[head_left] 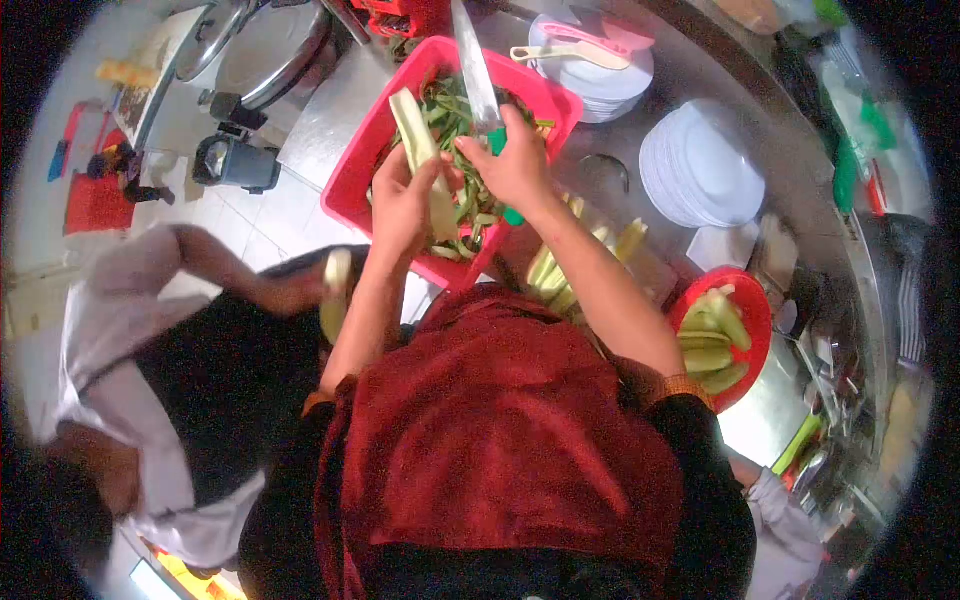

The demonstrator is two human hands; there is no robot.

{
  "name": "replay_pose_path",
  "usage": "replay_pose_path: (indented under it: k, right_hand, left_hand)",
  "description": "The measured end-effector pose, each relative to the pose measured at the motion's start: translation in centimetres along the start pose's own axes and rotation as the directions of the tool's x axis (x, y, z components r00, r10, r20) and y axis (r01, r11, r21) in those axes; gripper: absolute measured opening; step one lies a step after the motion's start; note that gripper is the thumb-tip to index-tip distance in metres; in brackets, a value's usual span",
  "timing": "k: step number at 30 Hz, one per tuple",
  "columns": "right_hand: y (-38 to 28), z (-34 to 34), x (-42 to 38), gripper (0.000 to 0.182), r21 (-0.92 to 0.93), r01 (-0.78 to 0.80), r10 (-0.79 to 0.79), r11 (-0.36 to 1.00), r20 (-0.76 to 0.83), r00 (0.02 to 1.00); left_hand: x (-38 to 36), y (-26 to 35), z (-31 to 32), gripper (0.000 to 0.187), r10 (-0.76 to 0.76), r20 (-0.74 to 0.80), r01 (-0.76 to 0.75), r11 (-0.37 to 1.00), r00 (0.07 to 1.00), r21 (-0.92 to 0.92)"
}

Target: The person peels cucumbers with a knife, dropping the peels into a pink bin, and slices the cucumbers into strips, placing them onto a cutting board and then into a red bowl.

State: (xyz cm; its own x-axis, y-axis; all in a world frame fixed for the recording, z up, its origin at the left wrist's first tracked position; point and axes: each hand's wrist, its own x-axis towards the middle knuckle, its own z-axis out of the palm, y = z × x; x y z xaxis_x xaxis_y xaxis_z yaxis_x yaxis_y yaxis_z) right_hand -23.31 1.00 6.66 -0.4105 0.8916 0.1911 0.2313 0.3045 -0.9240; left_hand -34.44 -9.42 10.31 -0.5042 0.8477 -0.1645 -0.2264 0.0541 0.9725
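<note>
Over a pink rectangular basket (345, 165), my left hand (405, 200) is closed around a long, pale green peeled vegetable (415, 128), which tilts up and to the left. My right hand (512, 160) grips the green handle (497, 142) of a large knife, its blade (473, 65) pointing up and away from me. The knife is just right of the vegetable, with a gap between blade and vegetable. Green peelings and scraps (455, 110) lie in the basket below both hands.
Stacked white plates (705, 165) stand at the right, with another stack (600, 85) behind. Peeled vegetables (555, 265) lie beside my right forearm; more fill a red basket (762, 335). At left, a co-worker's arm (225, 265) reaches in near a pale vegetable (335, 290).
</note>
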Motion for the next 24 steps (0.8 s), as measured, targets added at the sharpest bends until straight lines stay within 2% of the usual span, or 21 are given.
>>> replay_pose_path:
  k: [1, 3, 5, 6, 7, 8, 9, 10, 11, 13, 14, 15, 16, 17, 18, 19, 20, 21, 22, 23, 24]
  right_hand:
    - [0.2, -0.3, 0.3, 0.045, -0.044, 0.007, -0.007, 0.999, -0.01, 1.0]
    - [-0.3, -1.3, -0.4, 0.044, -0.017, 0.004, -0.005, 1.0, -0.041, 0.999]
    - [-2.2, -3.4, -1.5, 0.04, 0.31, -0.226, 0.186, 0.924, 0.152, 0.971]
    - [-3.2, -4.1, -2.3, 0.039, 0.423, -0.264, 0.179, 0.867, 0.23, 0.957]
    - [-3.0, -4.5, -3.1, 0.039, 0.419, -0.267, 0.188, 0.868, 0.22, 0.957]
    - [-2.6, -4.8, -3.7, 0.042, 0.418, -0.223, 0.133, 0.881, 0.233, 0.963]
    - [-2.2, -5.1, -4.4, 0.044, 0.418, -0.18, 0.079, 0.891, 0.246, 0.966]
    - [-1.8, -5.1, -5.1, 0.053, 0.397, -0.168, 0.086, 0.902, 0.215, 0.973]
    - [-1.8, -6.2, -6.0, 0.053, 0.388, -0.17, 0.11, 0.906, 0.173, 0.979]
    - [-2.2, -7.7, -7.6, 0.057, 0.419, -0.418, 0.353, 0.806, 0.228, 0.908]
    - [-3.1, -8.4, -8.1, 0.05, 0.412, -0.403, 0.361, 0.817, 0.18, 0.915]
    - [-3.0, -9.0, -9.0, 0.05, 0.417, -0.403, 0.374, 0.814, 0.154, 0.915]
    - [-2.7, -9.8, -10.0, 0.05, 0.334, -0.408, 0.396, 0.85, 0.105, 0.912]
    - [-2.2, -10.7, -10.9, 0.05, 0.245, -0.417, 0.417, 0.875, 0.055, 0.907]
    - [-1.3, -11.5, -11.9, 0.053, 0.238, -0.339, 0.346, 0.91, 0.009, 0.938]
    - [-1.5, -12.7, -12.9, 0.053, 0.236, -0.351, 0.366, 0.906, -0.022, 0.931]
    - [-2.1, -14.1, -13.9, 0.053, 0.238, -0.433, 0.445, 0.87, 0.003, 0.896]
    - [-2.3, -15.5, -14.9, 0.052, 0.24, -0.51, 0.519, 0.826, 0.027, 0.854]
    - [-2.0, -16.8, -16.1, 0.056, 0.176, -0.594, 0.599, 0.785, 0.03, 0.8]
    - [-1.7, -18.2, -17.3, 0.056, 0.183, -0.601, 0.611, 0.778, 0.002, 0.791]
    - [-1.3, -19.6, -18.4, 0.059, 0.051, -0.575, 0.577, 0.817, -0.052, 0.815]
  left_hand:
    - [0.1, 0.4, 0.3, 0.025, 0.005, 0.005, -0.005, 1.0, 1.0, -0.003]
    - [0.3, 1.0, 0.7, 0.024, 0.032, 0.121, -0.002, 0.971, 0.992, -0.238]
    - [0.8, 0.7, 0.9, 0.023, 0.041, 0.145, -0.002, 0.966, 0.989, -0.259]
    - [1.1, 0.1, 1.1, 0.023, 0.061, 0.147, -0.015, 0.955, 0.987, -0.297]
    - [1.3, -0.3, 1.6, 0.022, 0.082, 0.153, -0.027, 0.942, 0.985, -0.334]
    - [1.0, -0.2, 2.5, 0.023, 0.083, 0.097, -0.057, 0.967, 0.992, -0.248]
    - [0.6, 0.3, 3.3, 0.023, 0.081, 0.112, -0.05, 0.966, 0.99, -0.254]
    - [0.1, 1.0, 4.2, 0.024, -0.007, 0.142, 0.05, 0.952, 0.99, -0.302]
    - [-0.1, 1.1, 5.5, 0.024, -0.104, 0.204, 0.169, 0.926, 0.973, -0.337]
    - [0.3, 0.1, 6.7, 0.024, -0.124, 0.2, 0.181, 0.938, 0.972, -0.296]
    - [0.8, -0.4, 6.9, 0.023, -0.092, 0.185, 0.14, 0.953, 0.978, -0.267]
    - [1.4, -0.9, 7.1, 0.023, -0.058, 0.172, 0.099, 0.966, 0.983, -0.239]
    - [2.3, -1.3, 7.1, 0.022, -0.003, 0.114, 0.028, 0.976, 0.994, -0.215]
    - [3.9, -1.6, 6.7, 0.022, 0.104, 0.081, -0.094, 0.988, 0.991, -0.124]
    - [5.8, -2.3, 6.3, 0.02, 0.25, -0.003, -0.25, 0.967, 0.968, -0.047]
    - [7.7, -2.4, 5.8, 0.019, 0.232, -0.028, -0.233, 0.95, 0.972, -0.208]
    - [11.0, -2.9, 4.0, 0.02, 0.033, 0.075, 0.004, 0.893, 0.997, -0.449]
    - [12.6, -2.8, 1.6, 0.025, -0.01, 0.48, 0.354, 0.688, 0.877, -0.633]
    - [14.0, -3.4, -0.1, 0.028, -0.148, 0.561, 0.393, 0.852, 0.814, -0.345]
    - [14.8, -3.8, -0.6, 0.031, -0.295, 0.593, 0.379, 0.925, 0.749, -0.019]
    - [14.8, -3.4, -0.1, 0.031, -0.297, 0.62, 0.383, 0.924, 0.727, -0.007]
